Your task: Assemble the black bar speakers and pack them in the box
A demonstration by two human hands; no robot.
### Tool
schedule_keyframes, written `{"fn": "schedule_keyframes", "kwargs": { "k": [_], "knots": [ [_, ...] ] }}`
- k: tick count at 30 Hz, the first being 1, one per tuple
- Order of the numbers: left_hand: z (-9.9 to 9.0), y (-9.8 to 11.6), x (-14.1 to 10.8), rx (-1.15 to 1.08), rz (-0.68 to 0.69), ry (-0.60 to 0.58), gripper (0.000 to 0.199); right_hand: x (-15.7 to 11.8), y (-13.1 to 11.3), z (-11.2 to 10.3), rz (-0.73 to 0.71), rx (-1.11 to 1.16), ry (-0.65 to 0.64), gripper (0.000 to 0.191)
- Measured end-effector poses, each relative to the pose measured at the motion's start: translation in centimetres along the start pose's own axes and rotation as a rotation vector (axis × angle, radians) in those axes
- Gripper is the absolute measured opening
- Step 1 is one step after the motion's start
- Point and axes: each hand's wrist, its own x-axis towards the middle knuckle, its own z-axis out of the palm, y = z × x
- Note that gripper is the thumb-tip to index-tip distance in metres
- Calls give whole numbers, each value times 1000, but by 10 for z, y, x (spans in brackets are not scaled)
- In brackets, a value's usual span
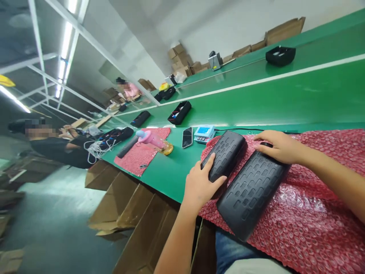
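- Left hand (201, 182): its index finger and thumb are spread apart on the left black casing (229, 150), the finger on the top face, the thumb along the near right edge. The other fingers are mostly hidden, so I cannot tell whether they clamp.
- Right hand (281, 146): it lies at the far end of the right black casing (251, 190), thumb and index finger apart with a dark rounded piece between them; whether they grip it, I cannot tell.
- Key relation, as I judge it: the 2 casings lie side by side, long axes roughly parallel, each running from near left to far right. A narrow strip of red shows between them.
- From the right fingers, the right casing stretches back toward the wearer and to the left. The left thumb is just beside its left edge, yet the right hand is nearer, being in contact.
- Under both casings: red bubble wrap (313, 228), with the right casing's near end at the bench edge.
- Farther out, beyond the left casing: a light-blue device (204, 132), then a phone (187, 137) on the green bench (173, 171).
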Motion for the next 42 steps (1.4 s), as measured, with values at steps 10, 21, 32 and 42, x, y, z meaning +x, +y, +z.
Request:
{"fn": "schedule_keyframes", "kwargs": {
  "k": [10, 21, 32, 42],
  "knots": [
    [-3, 0, 3, 3, 43, -28, 79, 2, -5, -2, 99, 6, -93, 43],
    [-6, -2, 3, -50, 48, -70, 81, 1, 8, 3, 29, 9, -42, 37],
    [-5, -5, -1, -90, 58, -60, 79, 0, 12, 5, 45, -4, -36, 35],
    [-1, 0, -2, 29, 71, -16, 81, 1, 8, 3, 64, -28, -71, 38]
  ]
}}
